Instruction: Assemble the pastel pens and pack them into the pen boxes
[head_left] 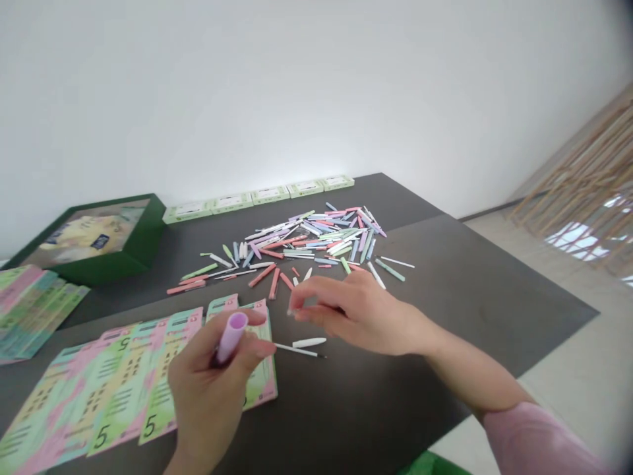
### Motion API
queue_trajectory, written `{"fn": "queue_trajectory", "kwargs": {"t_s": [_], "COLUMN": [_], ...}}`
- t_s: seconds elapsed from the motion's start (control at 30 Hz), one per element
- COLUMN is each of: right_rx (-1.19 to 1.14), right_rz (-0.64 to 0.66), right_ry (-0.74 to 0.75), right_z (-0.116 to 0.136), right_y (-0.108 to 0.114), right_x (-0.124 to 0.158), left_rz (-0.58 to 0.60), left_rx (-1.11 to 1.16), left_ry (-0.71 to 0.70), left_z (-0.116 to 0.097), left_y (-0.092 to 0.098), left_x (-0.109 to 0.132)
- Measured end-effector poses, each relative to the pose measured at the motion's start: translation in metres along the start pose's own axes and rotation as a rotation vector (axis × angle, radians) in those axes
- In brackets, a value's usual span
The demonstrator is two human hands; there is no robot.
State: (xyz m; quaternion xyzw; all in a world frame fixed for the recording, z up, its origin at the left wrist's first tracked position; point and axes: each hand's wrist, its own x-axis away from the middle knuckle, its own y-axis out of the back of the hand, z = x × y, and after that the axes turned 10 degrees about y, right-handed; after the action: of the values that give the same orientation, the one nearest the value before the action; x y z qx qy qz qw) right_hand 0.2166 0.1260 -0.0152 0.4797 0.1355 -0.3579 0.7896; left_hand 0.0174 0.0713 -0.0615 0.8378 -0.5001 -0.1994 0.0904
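The head view looks forward and down across a dark tabletop [445,297]. The left hand [210,389] is closed around a lilac pen barrel [230,340], fingers and thumb wrapped about it. The barrel stands tilted up from the fist with its pale round end uppermost and clear of the fingers, a hold that seems to leave that end free to work on. The hand sits over fanned printed sheets [123,389], each marked with a large 5, which overlap so that their numerals and edges stay visible.

The right hand [361,313] reaches in from the lower right, its pink sleeve [534,439] at the frame's edge. Its fingertips [297,307] are drawn together close to the barrel. They may pinch a small part, but the view is too soft to tell. Just below them, a white pen cap [309,342] and a slim pen refill [299,349] lie apart from the rest, conveniently within reach.

Beyond the hands lies a loose heap of pastel pen parts [297,241], spread in a single mound. Pale green boxes [257,196] stand in a row along the far edge. To the left are a dark green box [93,241] and a stack of printed sheets [30,310]. Woven wooden slats [578,185] rise at the right, off the table.
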Motion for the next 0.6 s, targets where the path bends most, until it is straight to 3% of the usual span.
{"fn": "queue_trajectory", "kwargs": {"t_s": [0.1, 0.2, 0.4, 0.5, 0.6], "right_rx": [0.218, 0.378, 0.467, 0.414, 0.241], "right_rz": [0.073, 0.159, 0.272, 0.215, 0.109], "right_ry": [0.048, 0.090, 0.059, 0.049, 0.036], "right_z": [0.015, 0.023, 0.030, 0.027, 0.023], "right_y": [-0.002, -0.003, -0.004, -0.006, -0.010], "right_x": [0.007, 0.014, 0.014, 0.010, 0.006], "left_rz": [0.038, 0.027, -0.131, -0.149, -0.084], "left_rx": [0.007, -0.040, -0.197, -0.171, 0.085], "left_ry": [-0.003, -0.115, -0.353, -0.303, -0.109], "left_z": [-0.021, -0.025, -0.025, -0.022, -0.012], "left_y": [-0.007, -0.003, 0.001, -0.002, -0.008], "left_x": [0.011, 0.019, 0.028, 0.028, 0.026]}}
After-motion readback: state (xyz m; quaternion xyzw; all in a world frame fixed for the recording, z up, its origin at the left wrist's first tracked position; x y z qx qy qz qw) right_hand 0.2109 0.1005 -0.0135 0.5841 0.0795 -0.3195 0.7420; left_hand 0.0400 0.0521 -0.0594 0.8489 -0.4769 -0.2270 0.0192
